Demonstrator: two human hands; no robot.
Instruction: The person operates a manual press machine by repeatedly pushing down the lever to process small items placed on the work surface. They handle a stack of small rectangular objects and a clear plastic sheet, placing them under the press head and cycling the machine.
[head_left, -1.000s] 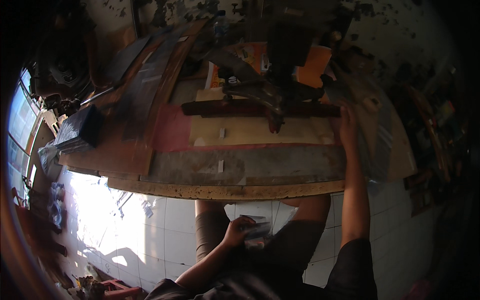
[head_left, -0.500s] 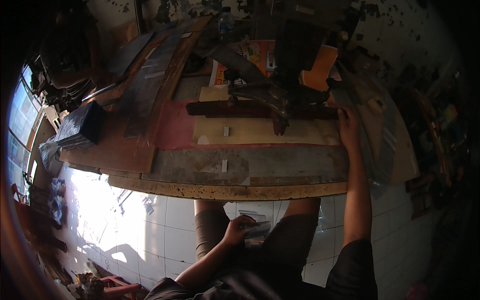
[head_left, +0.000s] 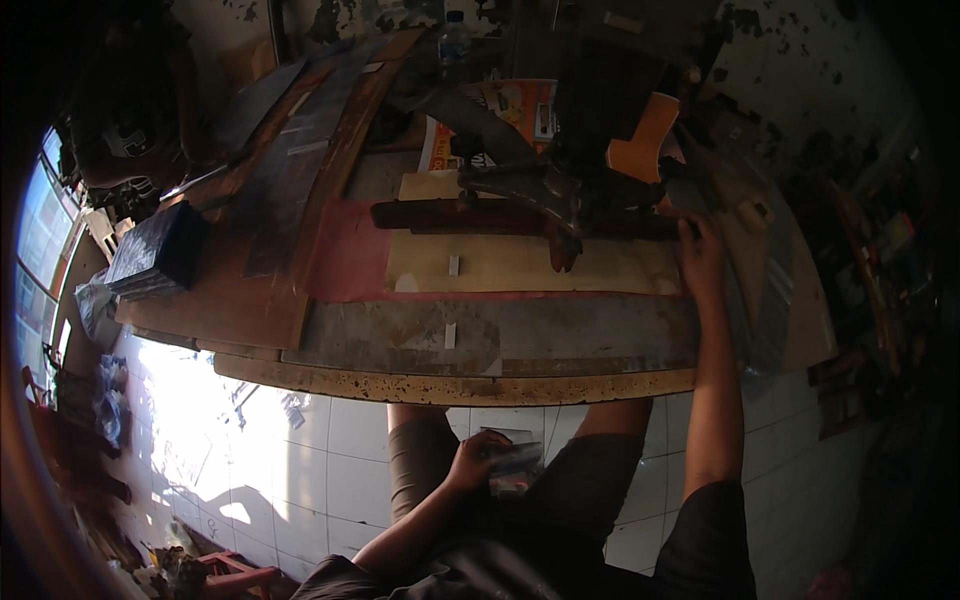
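Observation:
My left hand [head_left: 478,464] is closed on thin clear plastic sleeves [head_left: 520,458], held low between my knees. My right arm reaches forward over the table, and my right hand [head_left: 703,258] has its fingers curled at the right end of a long dark bar [head_left: 470,217]. This bar belongs to a dark metal press [head_left: 555,200] with jointed arms. Beneath it lies a yellowish sheet [head_left: 560,268] on a red sheet [head_left: 350,260]. A small pale strip [head_left: 455,265] rests on the yellow sheet, another pale strip [head_left: 450,335] on the grey board nearer me.
A brown board [head_left: 230,285] carries a dark blue stack [head_left: 155,248] and clear plastic sheets [head_left: 280,195] at left. A person [head_left: 135,130] is at the far left. Behind the press stand a bottle [head_left: 454,42] and orange printed sheets [head_left: 648,140]. The worn table edge [head_left: 450,385] faces me.
The upper part of the press has shifted, showing the orange sheet behind it differently. My right-hand fingers have moved slightly at the bar's end. The other person's arm at the far left has moved.

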